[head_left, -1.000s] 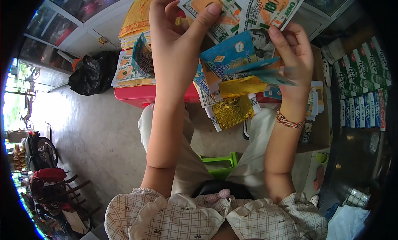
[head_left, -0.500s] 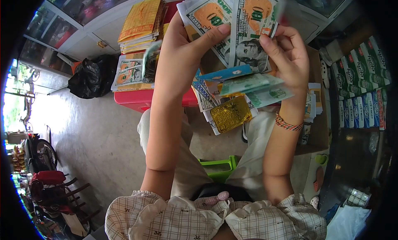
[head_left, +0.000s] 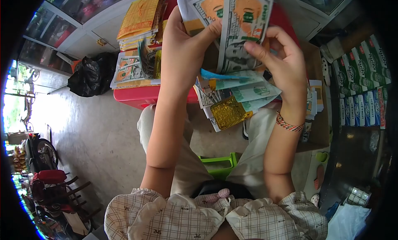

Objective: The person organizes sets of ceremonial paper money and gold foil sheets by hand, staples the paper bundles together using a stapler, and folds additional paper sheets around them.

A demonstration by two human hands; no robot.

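My left hand (head_left: 182, 47) is closed round a fanned wad of paper sheets, among them a dollar-style banknote (head_left: 205, 10) under its thumb. Between the thumb and fingers of my right hand (head_left: 288, 59) is another orange-and-white 100-dollar-style banknote (head_left: 248, 16), held upright and overlapping the fan. Below the hands, blue-green banknotes (head_left: 257, 90) and a shiny gold paper piece (head_left: 228, 113) lie fanned over the near edge of the red table (head_left: 132, 95). How the lower sheets are supported is hidden.
Yellow paper stacks (head_left: 139, 22) and more dollar-style notes (head_left: 129, 70) lie on the table's left side. A cardboard box (head_left: 317, 132) with paper bundles stands at right. Left on the floor sits a black plastic bag (head_left: 93, 76). A green stool (head_left: 219, 165) shows between the legs.
My right hand has moved left with its banknote, which now overlaps the fan more. The blue-green notes below have shifted and spread. My left hand has barely moved.
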